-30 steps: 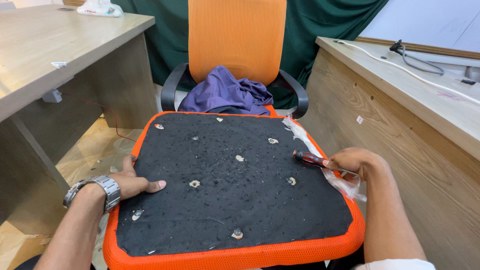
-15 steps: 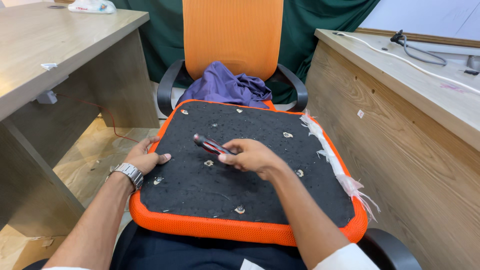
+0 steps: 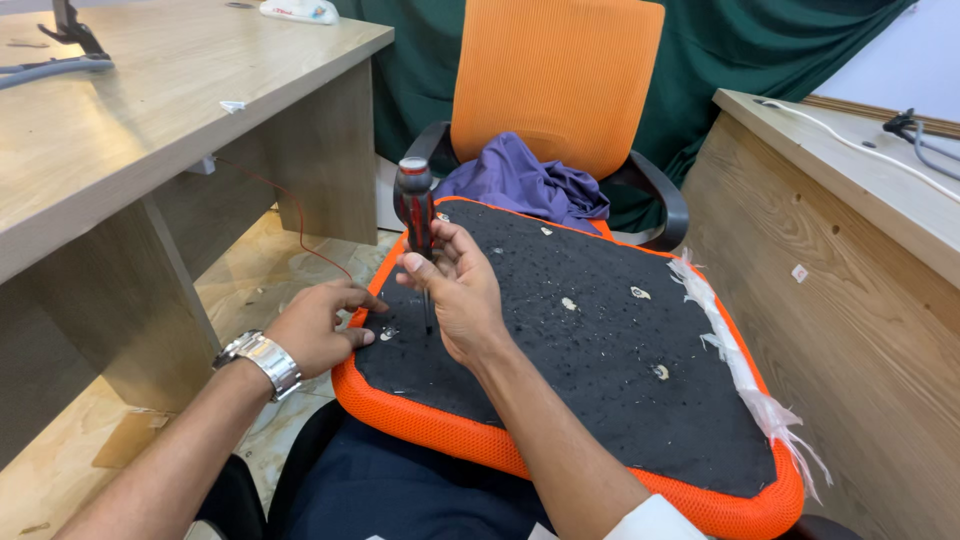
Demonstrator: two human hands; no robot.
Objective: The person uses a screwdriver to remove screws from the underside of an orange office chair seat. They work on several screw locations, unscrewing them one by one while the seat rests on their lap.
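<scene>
I'm gripping the screwdriver (image 3: 416, 225) w/ my right hand (image 3: 455, 290), shaft upright, tip pointing down near the seat cushion's (image 3: 600, 360) left edge; left hand (image 3: 318, 325) open, steadying that edge.

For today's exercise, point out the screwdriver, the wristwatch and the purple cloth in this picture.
screwdriver (image 3: 414, 205), head view, on its red-and-black handle.
wristwatch (image 3: 265, 359), head view, on the metal band at the left wrist.
purple cloth (image 3: 525, 182), head view, on its bunched middle.

One screwdriver (image 3: 415, 215) stands upright on one black seat cushion (image 3: 590, 370) with an orange rim, and two hands (image 3: 318, 325) (image 3: 455, 290) are at it. Behind are one orange chair (image 3: 555, 85) and one purple cloth (image 3: 525, 180). Two wooden counters (image 3: 150, 110) (image 3: 850, 230) flank them, and one wristwatch (image 3: 262, 358) shows.
</scene>
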